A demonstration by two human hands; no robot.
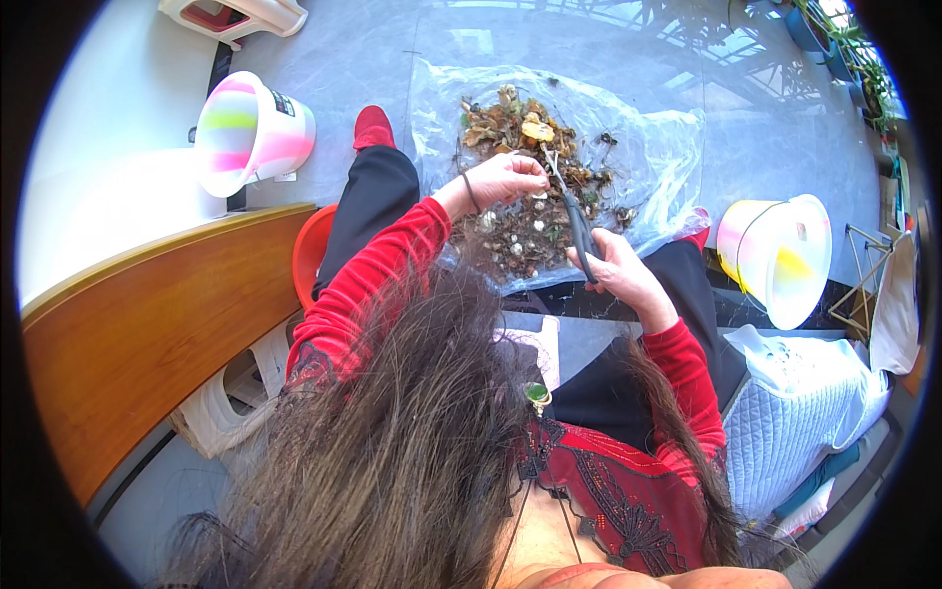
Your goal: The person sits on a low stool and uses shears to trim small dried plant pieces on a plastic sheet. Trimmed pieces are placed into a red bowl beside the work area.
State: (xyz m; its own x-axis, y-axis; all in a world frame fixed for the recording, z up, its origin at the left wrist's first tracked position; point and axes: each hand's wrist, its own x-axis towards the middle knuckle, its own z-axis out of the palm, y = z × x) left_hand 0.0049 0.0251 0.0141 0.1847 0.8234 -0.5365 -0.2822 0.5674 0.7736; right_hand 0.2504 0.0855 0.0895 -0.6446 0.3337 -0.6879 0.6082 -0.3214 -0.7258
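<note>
My left hand (508, 180) is over a heap of dried, brown plant matter (489, 125), its thumb and fingertips pinched together on something small that I cannot make out. Black-handled scissors (578, 221) are in my right hand (622, 269), their blades pointing away from me, close to the left fingertips. Whether the blades are apart is hard to tell. A yellowish dried piece (538, 128) lies just past the scissor tips. Several small whitish round pieces (516, 249) are scattered among dark debris on the near side. All of this rests on a clear plastic sheet (662, 147) on the floor.
A multicoloured plastic bucket (291, 140) lies tipped at the left, another (751, 243) at the right. A wooden panel (184, 294) and a red plastic rim (305, 254) are at my left. Potted plants (809, 29) line the far right; a quilted cover (787, 412) is near right.
</note>
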